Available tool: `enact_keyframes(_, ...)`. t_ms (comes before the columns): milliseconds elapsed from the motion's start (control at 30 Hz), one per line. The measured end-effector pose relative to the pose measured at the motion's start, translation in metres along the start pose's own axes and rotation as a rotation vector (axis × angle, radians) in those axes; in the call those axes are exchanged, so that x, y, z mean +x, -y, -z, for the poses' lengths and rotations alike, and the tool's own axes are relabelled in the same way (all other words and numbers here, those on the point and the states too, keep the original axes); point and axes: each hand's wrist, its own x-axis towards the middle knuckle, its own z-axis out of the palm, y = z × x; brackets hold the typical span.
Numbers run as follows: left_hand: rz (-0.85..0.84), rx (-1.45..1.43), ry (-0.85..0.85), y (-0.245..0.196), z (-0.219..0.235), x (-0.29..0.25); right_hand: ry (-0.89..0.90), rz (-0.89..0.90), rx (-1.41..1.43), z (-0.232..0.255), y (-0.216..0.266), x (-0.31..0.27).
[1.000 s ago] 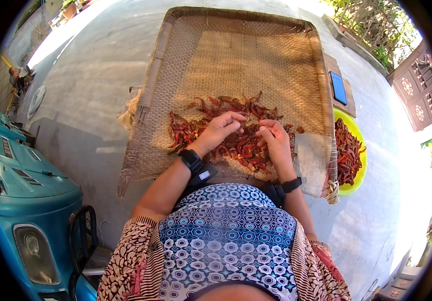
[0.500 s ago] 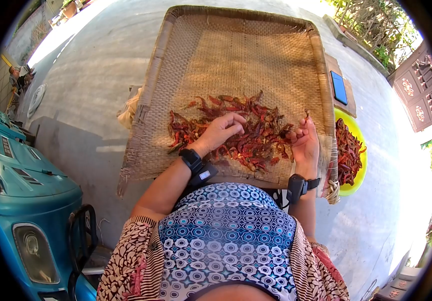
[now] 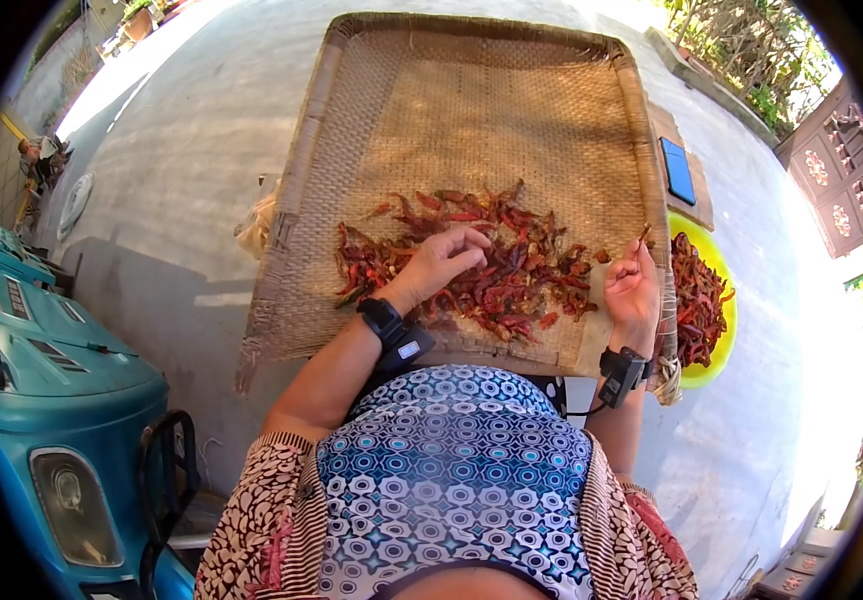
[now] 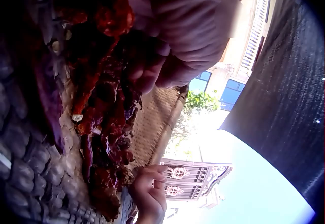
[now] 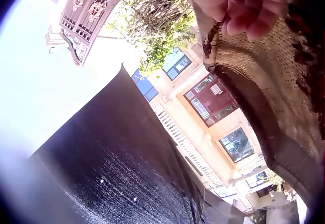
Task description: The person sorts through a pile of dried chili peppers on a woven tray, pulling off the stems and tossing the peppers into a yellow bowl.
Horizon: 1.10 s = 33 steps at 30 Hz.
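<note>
Pinches one slender chili (image 3: 644, 235) in the right hand (image 3: 632, 292), long axis roughly toward the far edge of the woven tray (image 3: 511, 110), just left of the yellow basin (image 3: 699, 378) beyond the right edge, with the left hand (image 3: 441, 262) farther off, loosely curled over the chili pile (image 3: 511, 285), contents not determinable.

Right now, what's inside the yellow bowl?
Red peppers are heaped inside the yellow bowl. They cover its bottom, so I can't see what's beneath the top ones. The edge of the woven tray hides some of the bowl's near-tray side too.
</note>
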Motion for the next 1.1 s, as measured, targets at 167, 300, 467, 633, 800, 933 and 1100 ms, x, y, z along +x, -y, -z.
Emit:
enact_keyframes(167,-0.033,-0.032,0.011,0.001,0.000,0.001,0.144,0.114,0.195,-0.014,0.027,0.001)
enact_keyframes(300,-0.095,-0.102,0.001,0.005,0.002,0.001,0.177,0.092,0.132,-0.007,0.031,0.007)
enact_keyframes(467,-0.144,-0.233,-0.019,0.004,0.003,-0.001,0.144,0.116,0.089,-0.005,0.015,0.004)
enact_keyframes(633,-0.162,-0.272,-0.058,-0.003,0.001,-0.004,0.203,0.006,-0.241,-0.013,-0.023,-0.004)
enact_keyframes(800,-0.117,-0.285,-0.070,-0.004,0.003,-0.006,0.287,0.096,-1.093,-0.058,-0.072,-0.030)
enact_keyframes(933,-0.086,-0.276,-0.079,-0.004,0.001,-0.006,0.556,0.363,-1.763,-0.059,-0.101,-0.030)
enact_keyframes(1100,-0.072,-0.265,-0.077,-0.005,0.000,-0.007,0.654,0.491,-2.206,-0.054,-0.113,-0.030)
